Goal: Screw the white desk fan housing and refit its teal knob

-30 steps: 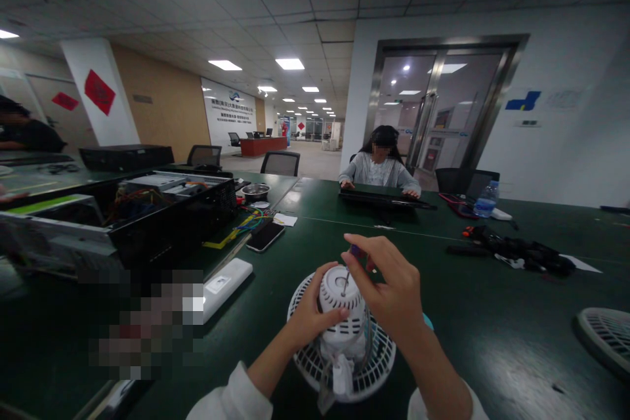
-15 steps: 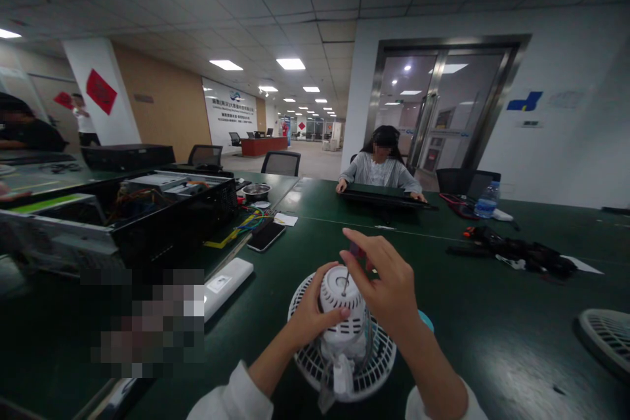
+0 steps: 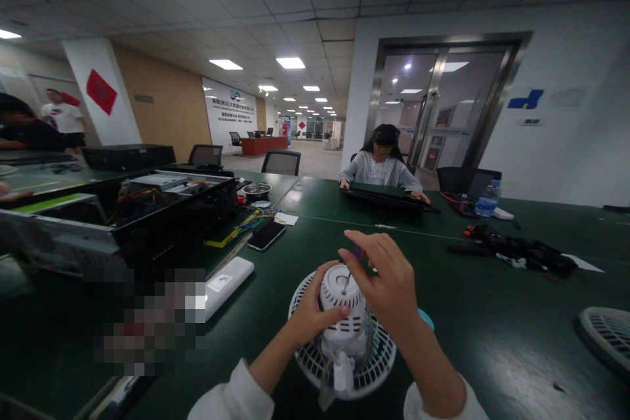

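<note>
Two hands: left hand (image 3: 315, 302) clamped around white fan motor housing (image 3: 339, 289); right hand (image 3: 388, 279) pinched small purple-handled screwdriver (image 3: 359, 251), thin shaft at housing top.
Fan: housing stood upright on round white fan guard (image 3: 315, 367), centre foreground of dark green table (image 3: 482, 321).
Left side: white rectangular block (image 3: 229, 289) near fan; smartphone (image 3: 266, 235) and coloured wires (image 3: 249, 226) beyond, beside open computer chassis (image 3: 162, 210).
Across table: seated person (image 3: 380, 167), hands on black laptop (image 3: 388, 201).

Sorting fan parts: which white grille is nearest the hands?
The white fan grille under the motor housing the left hand holds; the other grille lies apart, far right.
</note>
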Motion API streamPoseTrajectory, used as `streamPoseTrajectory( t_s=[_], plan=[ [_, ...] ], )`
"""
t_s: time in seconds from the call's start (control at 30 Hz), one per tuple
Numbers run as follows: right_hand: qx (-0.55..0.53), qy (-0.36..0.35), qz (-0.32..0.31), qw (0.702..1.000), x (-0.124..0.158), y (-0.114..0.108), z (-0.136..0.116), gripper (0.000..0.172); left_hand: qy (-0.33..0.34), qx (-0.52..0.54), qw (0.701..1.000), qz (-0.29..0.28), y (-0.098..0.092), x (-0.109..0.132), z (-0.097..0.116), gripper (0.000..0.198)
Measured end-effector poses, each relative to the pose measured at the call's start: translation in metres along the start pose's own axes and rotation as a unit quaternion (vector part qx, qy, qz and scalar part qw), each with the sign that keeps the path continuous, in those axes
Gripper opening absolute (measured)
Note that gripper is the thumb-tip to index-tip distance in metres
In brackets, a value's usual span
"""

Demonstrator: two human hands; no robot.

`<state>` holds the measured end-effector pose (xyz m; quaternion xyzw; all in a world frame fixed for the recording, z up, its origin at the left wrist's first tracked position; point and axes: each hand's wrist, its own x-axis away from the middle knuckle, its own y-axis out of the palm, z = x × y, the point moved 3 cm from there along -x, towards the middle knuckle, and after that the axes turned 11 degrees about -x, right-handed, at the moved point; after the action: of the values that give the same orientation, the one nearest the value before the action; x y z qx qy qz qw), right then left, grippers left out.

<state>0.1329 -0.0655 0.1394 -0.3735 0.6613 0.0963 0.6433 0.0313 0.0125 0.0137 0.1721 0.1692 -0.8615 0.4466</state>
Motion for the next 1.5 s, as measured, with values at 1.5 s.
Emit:
streamPoseTrajectory(
  t_s=[1.5],
  plan=[
    [-0.047, 0.074, 0.021, 0.996, 0.002, -0.001, 0.004, 0.017, -0.009, 0.005, 1.0, -0.01, 0.001, -0.001, 0.005, 0.074]
  ],
)
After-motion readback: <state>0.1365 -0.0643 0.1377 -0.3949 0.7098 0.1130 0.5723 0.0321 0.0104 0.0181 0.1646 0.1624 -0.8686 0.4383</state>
